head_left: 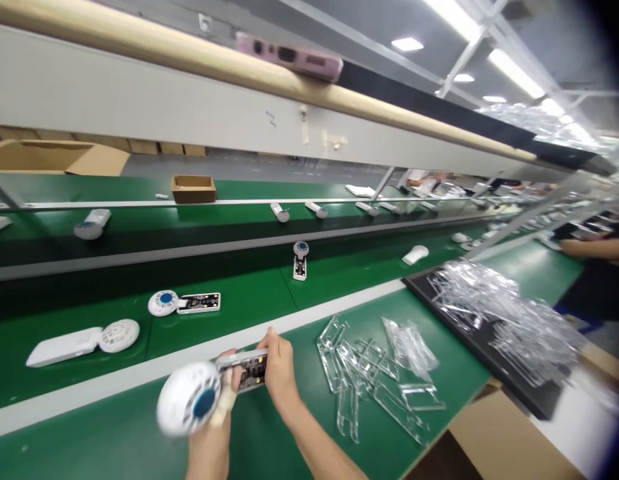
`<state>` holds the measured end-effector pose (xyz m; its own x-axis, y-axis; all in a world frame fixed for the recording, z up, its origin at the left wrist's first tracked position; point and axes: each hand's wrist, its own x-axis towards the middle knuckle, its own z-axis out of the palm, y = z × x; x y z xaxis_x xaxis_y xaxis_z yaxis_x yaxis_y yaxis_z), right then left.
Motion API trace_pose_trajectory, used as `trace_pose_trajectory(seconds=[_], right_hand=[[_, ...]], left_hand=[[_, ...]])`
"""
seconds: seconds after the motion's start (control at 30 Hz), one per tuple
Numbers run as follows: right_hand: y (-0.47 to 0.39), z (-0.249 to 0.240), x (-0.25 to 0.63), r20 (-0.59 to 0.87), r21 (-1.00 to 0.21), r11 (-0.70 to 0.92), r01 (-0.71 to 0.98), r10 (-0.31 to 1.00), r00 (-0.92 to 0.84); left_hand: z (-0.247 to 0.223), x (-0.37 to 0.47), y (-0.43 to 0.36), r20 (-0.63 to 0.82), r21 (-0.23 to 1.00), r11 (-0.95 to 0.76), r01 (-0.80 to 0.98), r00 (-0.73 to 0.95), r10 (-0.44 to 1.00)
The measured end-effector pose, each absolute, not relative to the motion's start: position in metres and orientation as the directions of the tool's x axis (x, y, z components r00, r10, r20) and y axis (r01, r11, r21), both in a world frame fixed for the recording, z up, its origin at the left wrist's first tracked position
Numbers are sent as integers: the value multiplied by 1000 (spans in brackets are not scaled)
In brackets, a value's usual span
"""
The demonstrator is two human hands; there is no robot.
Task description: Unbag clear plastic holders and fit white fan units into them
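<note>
I watch the device (182,400) with its board (253,371) bare: a slipping fingertip could smudge or knock the parts on it, and an uneven pull between two grips could strain the neck. It is held above the bench (269,443), its round head beyond the left hand (223,408), which grasps it by the neck. The right hand (280,368) pinches the handle's far end. Right of that, I see clear frames (362,367) tangled together; lifting one could drag others.
</note>
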<state>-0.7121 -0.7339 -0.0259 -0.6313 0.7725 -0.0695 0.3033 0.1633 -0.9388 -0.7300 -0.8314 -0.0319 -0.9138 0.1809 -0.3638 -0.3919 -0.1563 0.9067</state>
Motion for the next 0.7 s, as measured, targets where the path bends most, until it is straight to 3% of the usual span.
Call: trace_pose_trajectory(seconds=[0.13, 0.2, 0.23, 0.27, 0.37, 0.43, 0.53, 0.63, 0.7], right_hand=[[-706, -71, -752, -220, -889, 97, 448, 768, -602], [-681, -81, -779, -280, -852, 82, 517, 763, -582], [-667, -82, -793, -302, -831, 83, 550, 763, -571], [-654, -82, -807, -320, -810, 88, 580, 762, -563], [-623, -76, -842, -326, -762, 137, 633, 763, -558], [-615, -72, -856, -285, -753, 192, 629, 767, -575], [-622, -65, -859, -166, -776, 295, 558, 757, -631], [-648, -58, -841, -32, -833, 393, 390, 669, -743], [-676, -55, -821, 14, -867, 414, 276, 573, -819]], left_hand=[[-27, -770, -848, -420, 882, -82, -463, -854, 307], [-30, -810, -887, -341, 940, 101, -326, -895, 288], [-33, -834, -913, -231, 957, 227, -179, -946, 228], [-38, -860, -940, -106, 920, 392, -22, -976, 192], [-58, -931, -1016, 19, 562, 798, 219, -968, 252], [-73, -963, -1048, -34, 377, 868, 323, -932, 361], [-85, -986, -1066, -98, 245, 849, 469, -859, 503], [-80, -991, -1064, -82, 254, 836, 486, -851, 519], [-66, -983, -1054, -53, 375, 847, 377, -903, 426]])
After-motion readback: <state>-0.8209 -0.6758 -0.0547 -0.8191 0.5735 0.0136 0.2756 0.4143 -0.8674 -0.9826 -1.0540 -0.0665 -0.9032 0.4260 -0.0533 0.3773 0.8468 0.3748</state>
